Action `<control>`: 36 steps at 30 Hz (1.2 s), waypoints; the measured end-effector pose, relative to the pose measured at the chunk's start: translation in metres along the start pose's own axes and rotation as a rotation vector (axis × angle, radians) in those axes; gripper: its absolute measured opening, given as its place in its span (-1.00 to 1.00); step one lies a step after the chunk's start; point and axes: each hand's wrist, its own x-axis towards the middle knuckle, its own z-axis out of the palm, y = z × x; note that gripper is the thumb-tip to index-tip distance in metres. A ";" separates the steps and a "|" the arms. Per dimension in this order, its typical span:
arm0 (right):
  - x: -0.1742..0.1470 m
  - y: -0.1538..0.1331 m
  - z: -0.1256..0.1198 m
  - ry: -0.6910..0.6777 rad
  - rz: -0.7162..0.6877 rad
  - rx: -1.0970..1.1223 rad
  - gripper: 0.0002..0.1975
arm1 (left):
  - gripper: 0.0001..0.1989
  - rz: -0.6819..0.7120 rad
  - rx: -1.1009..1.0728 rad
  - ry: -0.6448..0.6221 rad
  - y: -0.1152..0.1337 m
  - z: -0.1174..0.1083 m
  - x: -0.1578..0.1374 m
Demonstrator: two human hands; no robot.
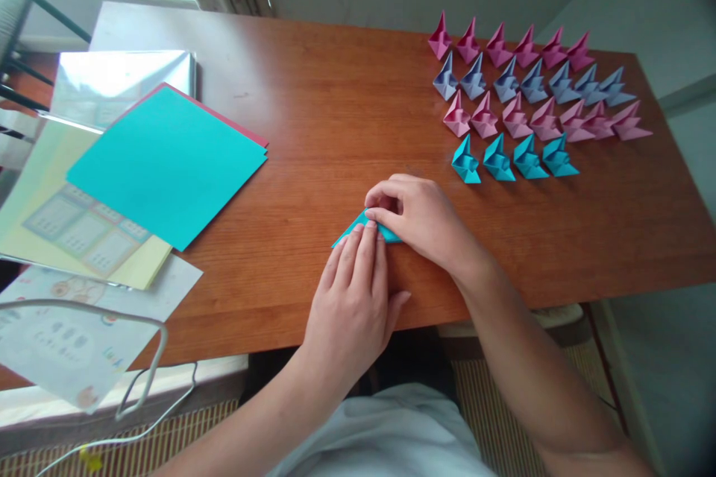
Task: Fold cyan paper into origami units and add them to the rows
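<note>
A small piece of turquoise origami paper (358, 222), folded to a triangle-like shape, lies on the table in front of me. My left hand (356, 291) rests on its lower edge, fingers stretched out flat and thumb apart. At the top corner of the paper, my right hand (422, 216) has its thumb and index finger closed in a pinch on it. Both hands cover much of the paper, so its exact folds are hidden. Beyond my right hand stands a row of finished turquoise folded figures (499, 159).
Behind that row are rows of pink figures (514, 118), lilac figures (506, 82) and magenta figures (499, 48). On the left, turquoise sheets (173, 164) lie over a yellow packet (45, 186) and a white printed sheet (67, 335). A grey cable (159, 346) crosses the wooden table's (313, 112) near-left edge.
</note>
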 end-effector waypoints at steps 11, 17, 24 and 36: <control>0.000 0.000 0.001 -0.004 -0.001 0.004 -0.93 | -0.63 0.239 -0.144 0.198 -0.003 -0.011 -0.021; -0.002 0.000 0.000 -0.005 -0.004 -0.002 -0.93 | -0.86 -0.122 -0.150 0.204 -0.051 -0.021 -0.002; -0.004 0.003 0.003 0.017 -0.013 0.015 -0.95 | -0.85 -0.138 -0.227 0.122 -0.072 -0.024 0.019; -0.009 0.002 0.006 0.066 -0.006 0.041 -0.93 | -0.84 -0.108 -0.178 0.106 -0.064 -0.018 0.018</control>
